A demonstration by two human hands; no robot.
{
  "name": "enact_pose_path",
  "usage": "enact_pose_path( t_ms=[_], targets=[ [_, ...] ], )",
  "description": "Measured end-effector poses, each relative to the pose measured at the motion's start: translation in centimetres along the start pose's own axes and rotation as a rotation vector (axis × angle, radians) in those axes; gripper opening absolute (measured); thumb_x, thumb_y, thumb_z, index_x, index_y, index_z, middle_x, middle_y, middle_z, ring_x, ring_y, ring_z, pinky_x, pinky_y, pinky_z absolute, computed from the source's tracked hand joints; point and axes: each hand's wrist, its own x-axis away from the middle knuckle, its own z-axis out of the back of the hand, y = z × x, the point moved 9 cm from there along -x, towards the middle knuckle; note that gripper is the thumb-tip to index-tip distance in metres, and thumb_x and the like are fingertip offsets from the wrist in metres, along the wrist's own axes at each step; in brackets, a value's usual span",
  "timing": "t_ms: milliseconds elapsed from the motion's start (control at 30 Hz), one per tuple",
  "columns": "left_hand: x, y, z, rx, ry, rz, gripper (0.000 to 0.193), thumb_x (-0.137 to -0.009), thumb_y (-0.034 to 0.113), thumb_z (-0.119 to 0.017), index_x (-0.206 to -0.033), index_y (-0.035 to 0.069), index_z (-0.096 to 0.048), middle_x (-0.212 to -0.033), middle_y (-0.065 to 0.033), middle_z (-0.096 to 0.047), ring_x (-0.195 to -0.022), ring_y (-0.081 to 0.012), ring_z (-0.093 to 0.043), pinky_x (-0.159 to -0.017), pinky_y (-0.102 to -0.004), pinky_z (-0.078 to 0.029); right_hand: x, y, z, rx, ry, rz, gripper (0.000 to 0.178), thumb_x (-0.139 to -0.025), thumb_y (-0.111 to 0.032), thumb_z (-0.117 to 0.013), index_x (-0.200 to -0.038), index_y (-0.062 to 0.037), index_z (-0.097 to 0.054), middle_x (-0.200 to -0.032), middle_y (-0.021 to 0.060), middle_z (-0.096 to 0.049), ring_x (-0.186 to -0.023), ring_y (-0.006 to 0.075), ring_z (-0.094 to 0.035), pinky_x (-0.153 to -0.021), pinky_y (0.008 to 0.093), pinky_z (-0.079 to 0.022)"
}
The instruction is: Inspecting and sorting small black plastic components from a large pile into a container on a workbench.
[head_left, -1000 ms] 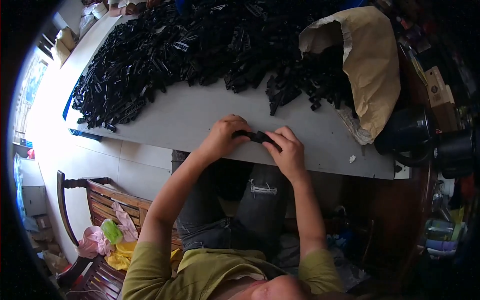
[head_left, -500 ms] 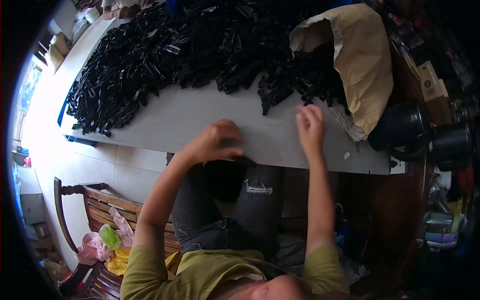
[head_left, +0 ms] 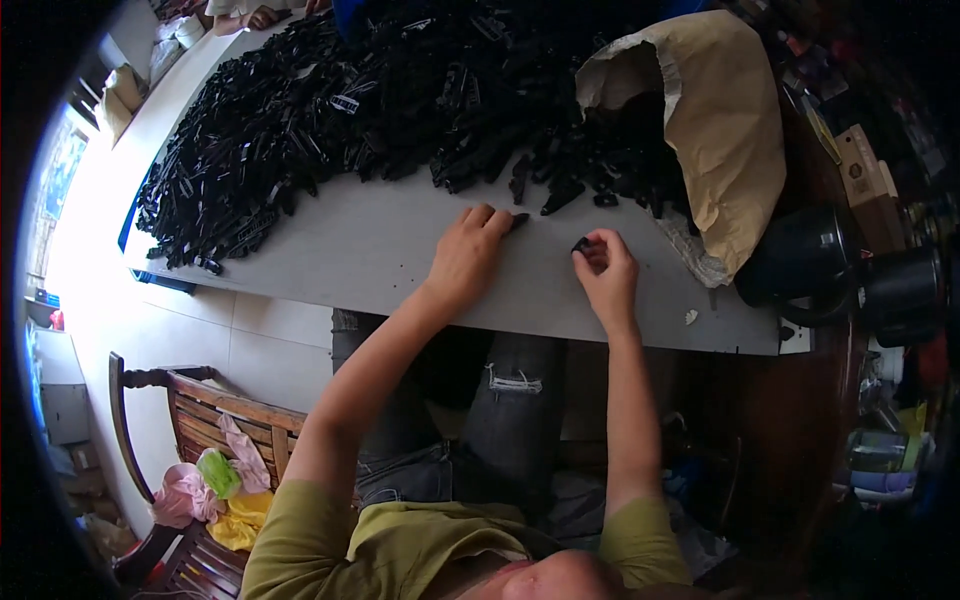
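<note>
My left hand (head_left: 468, 256) rests over the grey tabletop with its fingers closed on a slim black plastic piece (head_left: 518, 222), whose end sticks out past the fingertips. To the right, my right hand (head_left: 611, 272) pinches a small dark plastic piece (head_left: 581, 245) between thumb and fingers. Beyond both hands spreads a big heap of black plastic parts (head_left: 330, 130). A few loose parts (head_left: 563, 198) lie at its near edge, just ahead of my hands.
A torn brown paper sack (head_left: 725, 140) lies open at the right of the heap. Black containers (head_left: 805, 250) stand beyond the table's right end. Another person's hand (head_left: 262, 17) rests at the far left. A wooden bench (head_left: 230, 400) with cloths is at lower left.
My left hand has moved forward from the near table edge and closed on a black piece. My right hand has drawn slightly back, pinching a small piece. Parts at the heap's near edge have shifted.
</note>
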Motion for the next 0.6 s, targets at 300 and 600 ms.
enact_pose_path(
  t_ms=[300, 600],
  targets=[
    [2.3, 2.0, 3.7, 0.010, 0.068, -0.256, 0.025, -0.078, 0.002, -0.065, -0.103, 0.006, -0.062, -0.112, -0.0132, -0.055, -0.103, -0.0354, -0.054, -0.087, -0.0407, -0.047, 2.8, -5.0, -2.0, 0.197, 0.023, 0.379, 0.024, -0.069, -0.007, -0.075, -0.089, 0.0004, -0.063, -0.096, 0.0128, -0.060, -0.091, 0.0322, -0.059, -0.080, 0.0388, -0.047],
    [2.3, 0.3, 1.2, 0.455, -0.169, -0.180, 0.024, -0.066, 0.003, -0.075, -0.088, 0.002, -0.065, -0.093, -0.0104, -0.065, -0.095, -0.0308, -0.058, -0.085, -0.0387, -0.047, 3.5, -5.2, -3.8, 0.119, -0.201, 0.297, 0.024, -0.070, -0.002, -0.077, -0.090, 0.0025, -0.065, -0.087, 0.0115, -0.063, -0.079, 0.0273, -0.063, -0.071, 0.0334, -0.051]
  ],
)
